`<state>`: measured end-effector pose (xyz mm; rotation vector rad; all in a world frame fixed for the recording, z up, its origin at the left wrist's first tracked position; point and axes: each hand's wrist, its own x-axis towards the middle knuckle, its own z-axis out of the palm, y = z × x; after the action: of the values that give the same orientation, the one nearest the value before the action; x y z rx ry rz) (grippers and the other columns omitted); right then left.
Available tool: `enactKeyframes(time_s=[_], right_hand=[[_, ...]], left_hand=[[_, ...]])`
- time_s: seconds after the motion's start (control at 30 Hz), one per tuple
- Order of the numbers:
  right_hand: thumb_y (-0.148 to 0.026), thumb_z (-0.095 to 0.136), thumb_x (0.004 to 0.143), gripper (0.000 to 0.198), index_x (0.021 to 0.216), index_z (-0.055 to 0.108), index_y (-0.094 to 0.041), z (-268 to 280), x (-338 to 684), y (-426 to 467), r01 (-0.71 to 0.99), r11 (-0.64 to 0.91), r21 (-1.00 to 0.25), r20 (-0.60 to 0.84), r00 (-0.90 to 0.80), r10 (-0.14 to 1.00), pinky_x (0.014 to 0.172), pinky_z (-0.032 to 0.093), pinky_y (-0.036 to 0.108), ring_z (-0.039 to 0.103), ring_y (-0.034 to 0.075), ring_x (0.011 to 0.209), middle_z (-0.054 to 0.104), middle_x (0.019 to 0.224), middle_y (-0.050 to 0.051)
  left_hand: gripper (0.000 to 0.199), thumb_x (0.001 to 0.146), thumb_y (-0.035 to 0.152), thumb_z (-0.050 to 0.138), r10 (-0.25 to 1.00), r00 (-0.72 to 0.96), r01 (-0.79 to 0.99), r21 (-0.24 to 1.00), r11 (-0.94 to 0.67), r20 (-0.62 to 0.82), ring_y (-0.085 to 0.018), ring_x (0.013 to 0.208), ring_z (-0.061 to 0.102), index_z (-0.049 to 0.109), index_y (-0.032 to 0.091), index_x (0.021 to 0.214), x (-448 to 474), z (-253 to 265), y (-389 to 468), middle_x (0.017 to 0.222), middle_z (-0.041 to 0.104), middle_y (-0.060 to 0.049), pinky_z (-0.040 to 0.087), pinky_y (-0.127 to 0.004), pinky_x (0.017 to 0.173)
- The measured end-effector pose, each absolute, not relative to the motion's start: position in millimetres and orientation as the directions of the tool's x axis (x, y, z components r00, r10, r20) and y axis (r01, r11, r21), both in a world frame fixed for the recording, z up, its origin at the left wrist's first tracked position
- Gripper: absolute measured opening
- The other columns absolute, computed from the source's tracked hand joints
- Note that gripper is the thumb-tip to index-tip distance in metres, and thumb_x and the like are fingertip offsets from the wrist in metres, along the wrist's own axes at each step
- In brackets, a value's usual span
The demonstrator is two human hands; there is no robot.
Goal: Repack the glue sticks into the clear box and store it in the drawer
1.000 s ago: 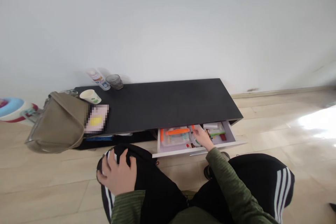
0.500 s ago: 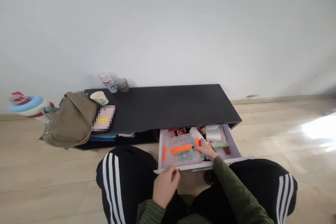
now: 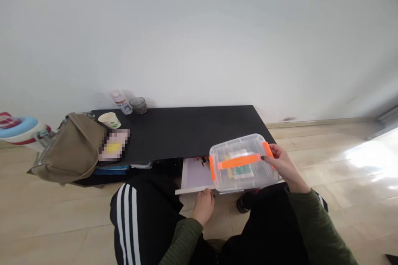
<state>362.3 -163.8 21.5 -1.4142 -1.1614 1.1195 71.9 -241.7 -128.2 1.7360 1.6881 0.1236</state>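
My right hand [image 3: 284, 165] grips a clear plastic storage box [image 3: 224, 153] by its right side, at the orange clasp. The box has orange clasps at both ends and an orange handle [image 3: 239, 161] across its lid; green and pale items show inside. It is held above the pulled-out white drawer [image 3: 194, 174] and hides much of it. At the drawer's front edge is my left hand [image 3: 203, 206], its fingers curled against the front panel. A few small items show at the back of the drawer.
The drawer belongs to a low black cabinet [image 3: 186, 128] against the wall. On its left stand a spray can [image 3: 121, 102], a dark glass [image 3: 138, 105], a paper cup [image 3: 110, 120] and a blurred-out pink item [image 3: 114, 145]. A brown bag [image 3: 70, 149] and a blue-topped container [image 3: 25, 132] are further left.
My right hand has lifted the box out of the drawer and moved it right. My left hand has come to the drawer front, and the drawer stands out less far.
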Motion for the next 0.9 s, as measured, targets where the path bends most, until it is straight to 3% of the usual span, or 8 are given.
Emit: enactKeyframes(time_s=[0.07,0.13,0.27,0.33,0.4,0.53,0.73,0.9], right_hand=[[-0.031,0.083,0.060,0.042,0.096,0.064,-0.020,28.8,359.4,-151.8,0.003,-0.098,-0.995,-0.096,0.158,0.983,0.062,0.049,0.025,0.063,0.017,0.073,0.069,0.086,0.003],[-0.030,0.083,0.058,0.040,0.090,0.063,-0.019,26.6,350.8,-135.3,-0.086,-0.082,-0.993,-0.097,0.180,0.979,0.058,0.047,0.023,0.060,0.014,0.066,0.067,0.080,0.001],[-0.027,0.080,0.054,0.035,0.082,0.061,-0.018,9.0,327.1,-92.9,-0.172,-0.087,-0.981,-0.113,0.147,0.983,0.052,0.042,0.021,0.054,0.011,0.058,0.063,0.071,-0.002],[-0.024,0.079,0.053,0.033,0.081,0.060,-0.018,-0.6,315.0,-69.7,-0.204,-0.112,-0.973,-0.138,0.120,0.983,0.053,0.042,0.022,0.053,0.011,0.058,0.062,0.068,-0.002],[-0.021,0.078,0.053,0.031,0.078,0.060,-0.018,-9.3,304.3,-47.1,-0.251,-0.137,-0.958,-0.171,0.117,0.978,0.053,0.042,0.022,0.053,0.010,0.057,0.060,0.066,-0.003],[-0.018,0.075,0.056,0.026,0.074,0.056,-0.018,-24.5,291.6,-8.6,-0.331,-0.220,-0.918,-0.260,0.080,0.962,0.052,0.042,0.022,0.051,0.009,0.054,0.055,0.061,-0.004],[-0.017,0.077,0.064,0.028,0.083,0.057,-0.018,-43.4,297.7,28.9,-0.356,-0.276,-0.893,-0.257,-0.102,0.961,0.055,0.045,0.022,0.056,0.011,0.060,0.061,0.072,-0.002],[-0.015,0.071,0.069,0.025,0.091,0.060,-0.017,-53.6,308.8,47.3,-0.385,-0.340,-0.858,-0.261,-0.244,0.934,0.061,0.049,0.025,0.059,0.013,0.065,0.065,0.077,0.000]], left_hand=[[0.028,0.088,0.009,0.039,0.928,0.149,0.829,0.555,0.071,-0.342,-0.026,0.115,0.058,0.061,0.012,0.106,64.1,-113.8,-211.7,0.111,0.067,-0.016,0.041,-0.035,0.098],[0.030,0.091,0.011,0.036,0.970,0.087,0.741,0.665,0.089,-0.227,-0.025,0.107,0.063,0.059,0.013,0.109,50.3,-90.8,-181.0,0.109,0.068,-0.017,0.044,-0.035,0.092],[0.040,0.101,0.041,0.027,0.993,-0.062,0.498,0.859,0.121,-0.103,-0.023,0.080,0.068,0.056,0.018,0.116,18.0,-32.6,-127.2,0.094,0.070,-0.011,0.049,-0.031,0.068],[0.049,0.099,0.053,0.031,0.996,-0.046,0.544,0.834,0.092,-0.080,-0.024,0.078,0.069,0.057,0.018,0.121,7.1,-9.4,-103.2,0.096,0.071,-0.012,0.047,-0.030,0.064],[0.056,0.095,0.059,0.037,0.993,-0.064,0.674,0.729,0.115,-0.097,-0.028,0.086,0.070,0.056,0.016,0.125,1.5,4.6,-78.8,0.100,0.072,-0.016,0.046,-0.032,0.068],[0.057,0.094,0.061,0.036,0.978,-0.097,0.809,0.558,0.186,-0.186,-0.034,0.097,0.068,0.061,0.013,0.113,-1.3,8.9,-31.1,0.108,0.070,-0.023,0.046,-0.035,0.073],[0.047,0.096,0.051,0.031,0.991,-0.034,0.761,0.639,0.110,-0.130,-0.031,0.097,0.067,0.064,0.017,0.091,-8.6,-3.1,14.7,0.105,0.071,-0.019,0.046,-0.034,0.076],[0.046,0.093,0.050,0.036,0.988,-0.103,0.568,0.809,0.151,-0.112,-0.025,0.082,0.065,0.064,0.017,0.077,-17.0,-18.1,36.1,0.084,0.071,-0.012,0.046,-0.031,0.069]])
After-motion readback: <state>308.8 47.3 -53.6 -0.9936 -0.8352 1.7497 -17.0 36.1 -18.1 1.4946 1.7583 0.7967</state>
